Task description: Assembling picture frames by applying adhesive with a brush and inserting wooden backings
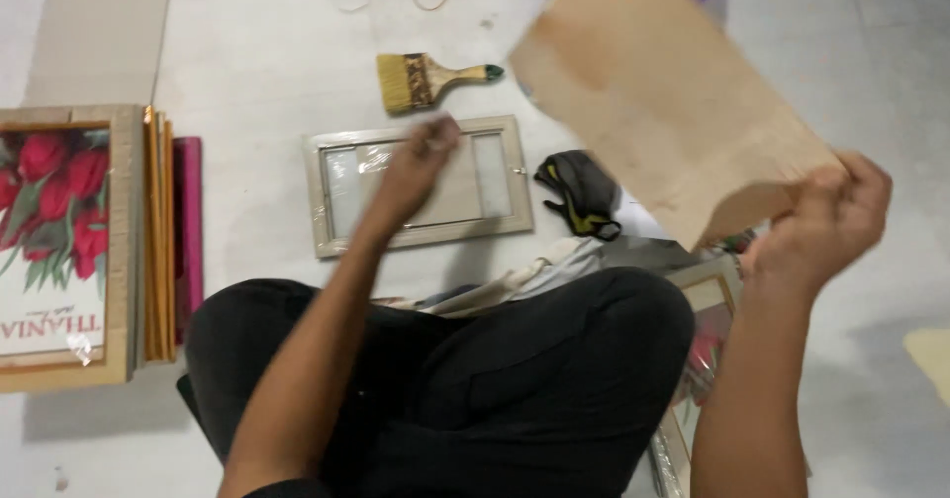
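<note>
Bare floor (267, 53) lies open between the wooden picture frame (419, 183) at centre and the paintbrush (431, 78) at its 12 o'clock; a stack of frames (89, 246) crowds the 9 o'clock edge. The left hand (421, 152) reaches over the picture frame's top rail, blurred, so I cannot tell its grip. The right hand (826, 221), at 3 o'clock, has its grip closed on the lower corner of a brown backing board (658, 97), tilted in the air.
</note>
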